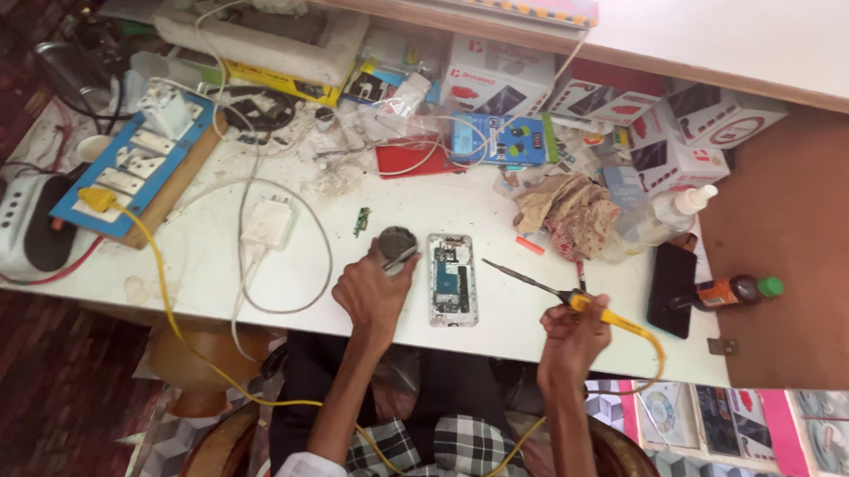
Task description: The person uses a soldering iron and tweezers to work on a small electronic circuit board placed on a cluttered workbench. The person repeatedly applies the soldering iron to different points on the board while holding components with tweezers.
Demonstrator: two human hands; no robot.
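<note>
We see a white bench (pixel 256 273) crowded with boxes, wires and a blue power strip (pixel 140 168). Our open phone (pixel 451 278) lies flat near the front edge, between our two hands. Our left hand (pixel 370 292) has its fingers pinched together on thin tweezers (pixel 399 259) over a small round tin (pixel 396 241). Our right hand (pixel 571 335) has its fingers wrapped tight around the yellow handle of a soldering iron (pixel 549 289), tip pointing at the phone. We think the phone is light, stiff and easy to break inside, so holding its outer edges seems safest.
</note>
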